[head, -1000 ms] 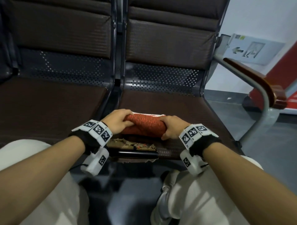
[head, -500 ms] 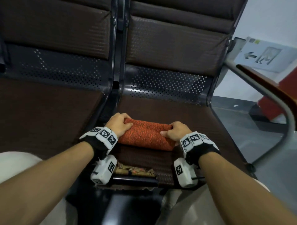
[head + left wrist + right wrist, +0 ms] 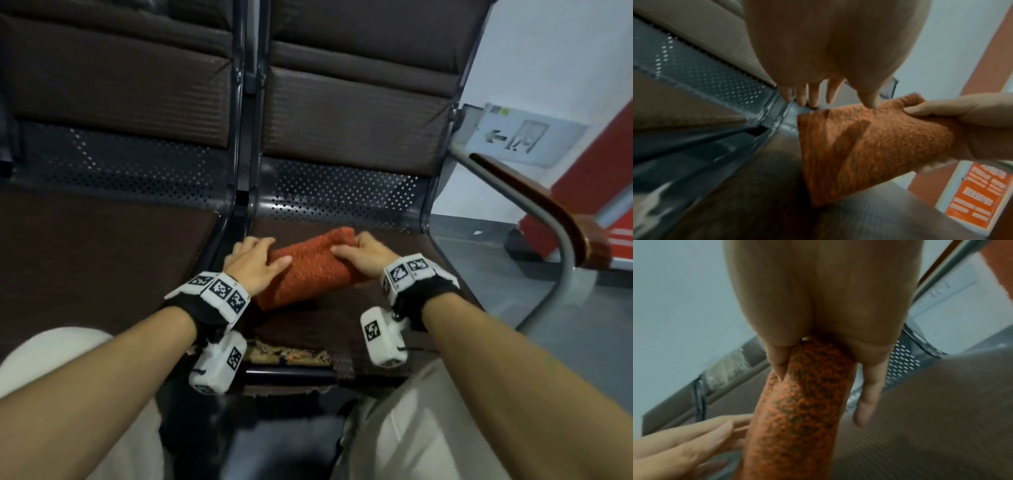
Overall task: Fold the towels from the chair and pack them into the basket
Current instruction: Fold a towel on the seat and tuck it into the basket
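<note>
Orange terry: the towel (image 3: 310, 265), folded into a thick bundle, lies slanted on the right chair (image 3: 342, 318) seat, its far end toward the perforated back panel.
Towel, wrist views: from the left wrist I see it (image 3: 869, 146) as a flat folded slab with one corner raised; from the right wrist it (image 3: 803, 402) runs as a thick roll away from the palm.
Left hand: my left hand (image 3: 255, 262) lies over the near left end of the towel, fingers straight and spread, thumb resting on the fabric. It presses and grips nothing. In its own view the left hand (image 3: 828, 65) has its fingers extended past the towel's edge toward the metal seat rim.
Right hand: my right hand (image 3: 364, 255) grips the far right end, fingers curled over the towel's top, thumb on the near face. The wrist view shows the right hand (image 3: 818, 313) pinching the roll between thumb and palm, one finger straight alongside.
Surroundings: a second brown padded seat (image 3: 102, 257) to the left; wood-topped armrest (image 3: 548, 212) to the right; grey arrow sign (image 3: 520, 137) on the wall behind.
Basket: I can't see it in any view.
</note>
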The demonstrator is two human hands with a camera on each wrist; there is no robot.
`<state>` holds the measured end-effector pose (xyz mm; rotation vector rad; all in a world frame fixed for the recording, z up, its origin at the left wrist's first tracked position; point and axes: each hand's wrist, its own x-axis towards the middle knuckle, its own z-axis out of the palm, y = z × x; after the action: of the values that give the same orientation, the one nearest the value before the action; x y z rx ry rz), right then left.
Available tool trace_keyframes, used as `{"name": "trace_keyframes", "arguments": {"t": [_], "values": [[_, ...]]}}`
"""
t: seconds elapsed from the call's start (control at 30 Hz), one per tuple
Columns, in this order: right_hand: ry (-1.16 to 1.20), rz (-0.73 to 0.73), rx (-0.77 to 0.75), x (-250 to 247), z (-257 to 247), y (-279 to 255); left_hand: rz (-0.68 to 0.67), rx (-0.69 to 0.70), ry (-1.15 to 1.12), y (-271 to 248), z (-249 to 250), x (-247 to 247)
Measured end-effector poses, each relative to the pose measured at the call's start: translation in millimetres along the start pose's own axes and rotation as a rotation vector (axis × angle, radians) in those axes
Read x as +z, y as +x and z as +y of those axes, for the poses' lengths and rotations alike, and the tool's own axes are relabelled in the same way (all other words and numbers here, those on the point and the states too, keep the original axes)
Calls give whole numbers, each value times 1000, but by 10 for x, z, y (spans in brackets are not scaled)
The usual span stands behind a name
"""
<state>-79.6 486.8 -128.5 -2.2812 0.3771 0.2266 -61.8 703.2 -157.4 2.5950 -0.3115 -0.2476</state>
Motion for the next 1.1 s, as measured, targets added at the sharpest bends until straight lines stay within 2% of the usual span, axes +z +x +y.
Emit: {"name": "trace_keyframes", "arguments": {"t": [0.13, 0.23, 0.3, 0.4, 0.53, 0.7, 0.8, 0.93, 1.1], "values": [[-7, 134, -314, -321, -421, -470, 88, 260, -214, -250, 438, -404], [71, 178, -493, -570, -595, -933, 99, 408, -269, -440, 777, -668], [103, 182, -569, -756, -677, -1220, 63, 459, -283, -550, 969, -795], [112, 155, -603, -1023, -673, -1545, -97, 492, -378, -712, 1203, -881], [310, 248, -548, -1303, -298, -1808, -303, 492, -384, -882, 1503, -822], [607, 469, -357, -1469, 682, -2162, -370, 576, -18, -1021, 2015, -412], [729, 549, -215, -1490, 1377, -2425, -459, 623, 56, -1126, 2372, 63], [772, 624, -37, -1452, 2229, -2748, -567, 668, 150, -1227, 2723, 905], [766, 642, 140, -1205, 3070, -3122, -678, 728, 155, -1425, 2741, 1975]]}}
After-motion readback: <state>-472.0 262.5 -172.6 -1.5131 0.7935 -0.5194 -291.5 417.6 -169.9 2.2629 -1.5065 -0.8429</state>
